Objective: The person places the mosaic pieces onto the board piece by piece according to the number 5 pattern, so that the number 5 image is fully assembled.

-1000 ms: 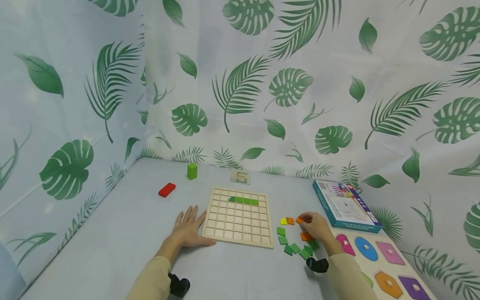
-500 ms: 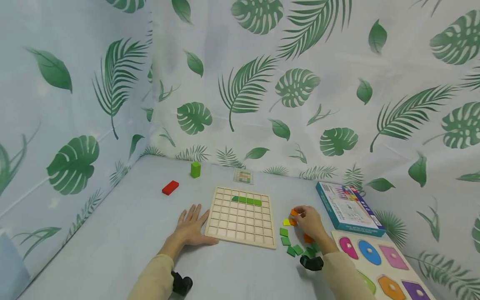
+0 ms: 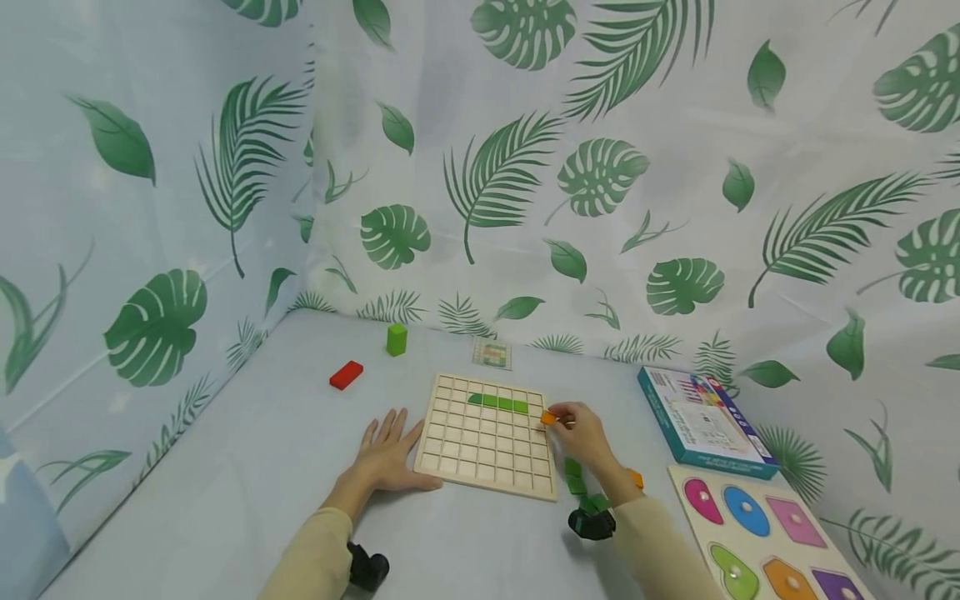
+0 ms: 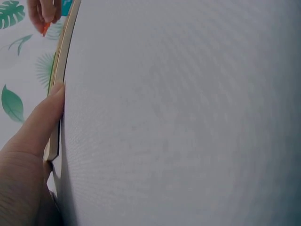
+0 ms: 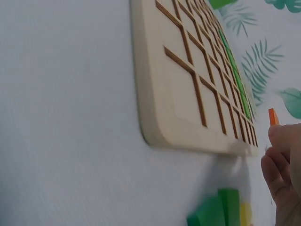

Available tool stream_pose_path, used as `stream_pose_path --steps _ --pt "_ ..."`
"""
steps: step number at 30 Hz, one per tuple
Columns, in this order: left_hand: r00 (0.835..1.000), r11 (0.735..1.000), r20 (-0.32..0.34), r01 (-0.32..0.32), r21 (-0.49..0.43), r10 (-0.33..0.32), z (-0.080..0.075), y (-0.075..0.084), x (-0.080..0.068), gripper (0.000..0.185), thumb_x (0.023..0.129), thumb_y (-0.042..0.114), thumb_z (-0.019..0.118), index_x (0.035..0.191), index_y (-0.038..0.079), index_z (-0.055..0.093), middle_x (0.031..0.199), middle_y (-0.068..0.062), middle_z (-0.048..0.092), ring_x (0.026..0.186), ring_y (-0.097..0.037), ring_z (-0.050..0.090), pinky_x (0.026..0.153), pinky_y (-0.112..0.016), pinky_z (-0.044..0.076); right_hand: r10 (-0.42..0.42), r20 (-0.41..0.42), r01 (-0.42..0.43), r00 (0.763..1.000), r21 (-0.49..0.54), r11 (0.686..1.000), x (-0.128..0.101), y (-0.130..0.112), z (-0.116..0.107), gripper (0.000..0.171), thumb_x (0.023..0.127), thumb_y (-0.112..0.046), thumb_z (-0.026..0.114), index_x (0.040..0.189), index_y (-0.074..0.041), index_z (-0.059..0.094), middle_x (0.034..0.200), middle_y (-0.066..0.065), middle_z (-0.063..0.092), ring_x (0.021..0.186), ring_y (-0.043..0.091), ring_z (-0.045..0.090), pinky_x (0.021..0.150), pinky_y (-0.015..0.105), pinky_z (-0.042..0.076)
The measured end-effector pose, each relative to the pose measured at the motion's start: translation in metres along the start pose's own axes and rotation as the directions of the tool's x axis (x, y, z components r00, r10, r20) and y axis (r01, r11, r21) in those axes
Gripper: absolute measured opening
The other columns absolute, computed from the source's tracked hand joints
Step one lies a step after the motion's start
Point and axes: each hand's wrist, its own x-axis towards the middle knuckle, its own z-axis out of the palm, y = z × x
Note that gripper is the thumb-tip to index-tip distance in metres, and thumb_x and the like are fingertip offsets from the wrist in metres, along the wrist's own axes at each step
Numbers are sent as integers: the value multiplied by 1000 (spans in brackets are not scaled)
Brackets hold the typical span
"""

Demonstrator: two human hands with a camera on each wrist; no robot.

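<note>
A wooden grid board lies on the table, with a row of green tiles in its upper cells. My right hand pinches an orange tile at the board's right edge; in the right wrist view this tile stands out past the fingertips. My left hand rests spread at the board's left side, its thumb against the edge in the left wrist view. Loose green tiles lie right of the board, partly hidden under my right arm, and an orange one shows beyond it.
At the back are a red block, a green block and a small pattern card. A teal-edged box and a knobbed shape puzzle lie on the right. Leaf-print cloth hangs behind the table.
My right hand has moved left from the loose tiles to the board's right edge, carrying the orange tile. My left hand stays by the board. The head view has shifted slightly.
</note>
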Motion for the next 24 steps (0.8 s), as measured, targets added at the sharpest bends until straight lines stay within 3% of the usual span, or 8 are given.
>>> stream_pose_path --steps 9,18,24 --pt "1000 1000 29 3 -15 -2 -20 17 -14 104 70 66 67 148 9 31 154 -22 13 142 -37 4 112 -54 2 -93 31 90 995 106 990 4 -24 29 24 87 0 65 111 2 63 102 11 59 88 21 58 76 31 53" --pt "999 1000 29 11 8 -12 -19 14 -10 103 70 67 67 149 12 31 155 -20 13 142 -36 4 112 -53 3 -171 44 165 984 116 979 16 -52 58 23 84 4 65 107 4 64 98 11 62 83 20 60 71 29 53" --pt "1000 1000 29 6 15 -6 -20 12 -11 103 70 67 67 148 11 31 154 -20 14 142 -36 4 112 -53 3 -209 59 205 976 66 977 24 -60 71 21 83 3 65 104 3 65 93 10 61 78 17 59 67 28 52"
